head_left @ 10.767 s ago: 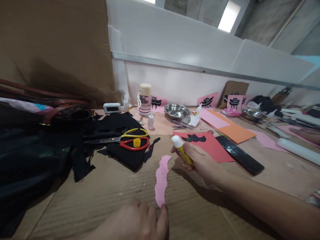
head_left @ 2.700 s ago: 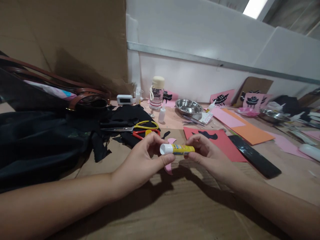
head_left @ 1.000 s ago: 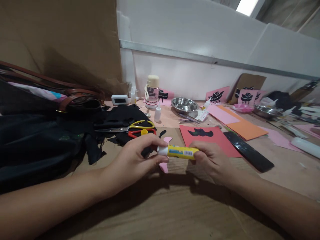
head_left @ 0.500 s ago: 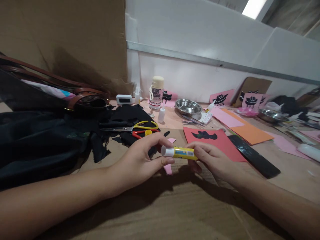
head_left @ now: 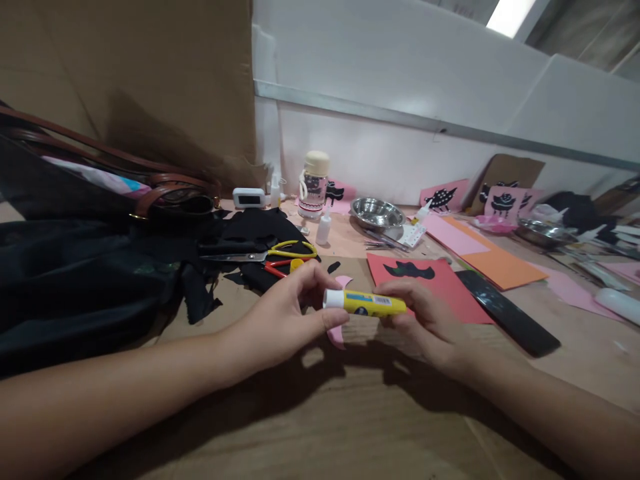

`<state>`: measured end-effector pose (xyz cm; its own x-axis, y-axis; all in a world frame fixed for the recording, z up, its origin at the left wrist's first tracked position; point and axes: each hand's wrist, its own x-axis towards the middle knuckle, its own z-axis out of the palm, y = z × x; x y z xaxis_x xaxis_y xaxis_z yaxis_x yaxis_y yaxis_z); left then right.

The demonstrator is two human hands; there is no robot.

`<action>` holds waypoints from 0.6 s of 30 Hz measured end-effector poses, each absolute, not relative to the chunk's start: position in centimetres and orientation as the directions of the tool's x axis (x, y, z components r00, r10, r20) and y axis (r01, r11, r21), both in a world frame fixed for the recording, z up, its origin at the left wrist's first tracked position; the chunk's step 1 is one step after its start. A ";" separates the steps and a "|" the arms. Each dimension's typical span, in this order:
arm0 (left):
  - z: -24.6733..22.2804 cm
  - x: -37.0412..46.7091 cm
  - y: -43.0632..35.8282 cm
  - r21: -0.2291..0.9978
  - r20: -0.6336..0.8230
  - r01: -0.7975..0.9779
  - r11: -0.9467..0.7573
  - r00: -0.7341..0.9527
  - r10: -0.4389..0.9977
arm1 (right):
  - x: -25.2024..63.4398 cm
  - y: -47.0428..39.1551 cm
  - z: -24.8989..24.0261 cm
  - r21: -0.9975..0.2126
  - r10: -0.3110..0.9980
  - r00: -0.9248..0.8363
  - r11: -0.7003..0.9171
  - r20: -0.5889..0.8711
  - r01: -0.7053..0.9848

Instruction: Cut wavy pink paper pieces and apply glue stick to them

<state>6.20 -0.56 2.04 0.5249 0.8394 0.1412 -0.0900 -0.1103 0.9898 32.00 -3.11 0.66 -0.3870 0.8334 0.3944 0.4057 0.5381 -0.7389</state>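
Nearest us, both forearms come in over the brown cardboard work surface and meet at centre. Our left hand has thumb & fingertips pinched on the white end of a yellow glue stick, while our right hand is curled round the other end, fingers closed on the barrel; the stick lies roughly level, held just above the surface btwn the two hands. Directly under it, partly hidden by the left fingers, lies a pink wavy paper strip. Just beyond the right hand sits a red paper sheet w/ a black cut-out shape on it, and to its right a long black bar lies at an angle. Left of centre, a bit farther, yellow-handled scissors and red-handled scissors rest on black cloth scraps, w/ a small yellow cap touching the red handles. A big black bag w/ brown straps fills the left side. Farther back: a small white squeeze bottle, a clear bottle w/ cream lid, a small white digital device and a steel bowl. Right of those lie orange & pink sheets, and pink cards w/ black figures lean on the white wall. A tall cardboard panel stands at far left.
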 end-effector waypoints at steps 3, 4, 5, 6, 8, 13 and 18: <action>2.3 5.9 -1.3 0.971 0.231 -0.066 -0.231 0.513 0.826 | 31.0 -3.4 1.4 -0.967 0.941 -0.327 0.156 0.084 0.201; 2.4 5.8 -1.5 0.961 0.262 -0.062 -0.268 0.506 0.822 | 30.6 -3.4 1.5 -0.987 0.947 -0.321 0.021 -0.033 0.162; 2.4 5.8 -1.6 0.952 0.286 -0.053 -0.302 0.503 0.815 | 30.3 -3.4 1.7 -0.987 0.940 -0.319 -0.075 -0.118 0.143; 2.4 5.8 -1.7 0.943 0.304 -0.038 -0.331 0.503 0.809 | 30.1 -3.3 1.7 -0.983 0.935 -0.317 -0.122 -0.161 0.138; 2.5 5.8 -1.7 0.939 0.297 0.001 -0.344 0.500 0.813 | 29.9 -3.1 1.7 -0.988 0.942 -0.312 -0.085 -0.121 0.126; 2.8 6.0 -1.2 0.966 0.192 0.070 -0.251 0.459 0.867 | 30.7 -2.6 1.3 -0.973 0.949 -0.316 0.094 0.023 0.210; 2.2 5.8 -0.9 0.939 0.269 0.050 -0.342 0.513 0.815 | 30.9 -2.5 0.9 -0.965 0.902 -0.349 -0.211 -0.253 0.154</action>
<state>5.79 -0.88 2.16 0.5135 0.8148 0.2692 0.0499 -0.3415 0.9386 30.89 -2.49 0.94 -0.3490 0.9023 -0.2529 0.1545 -0.2108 -0.9652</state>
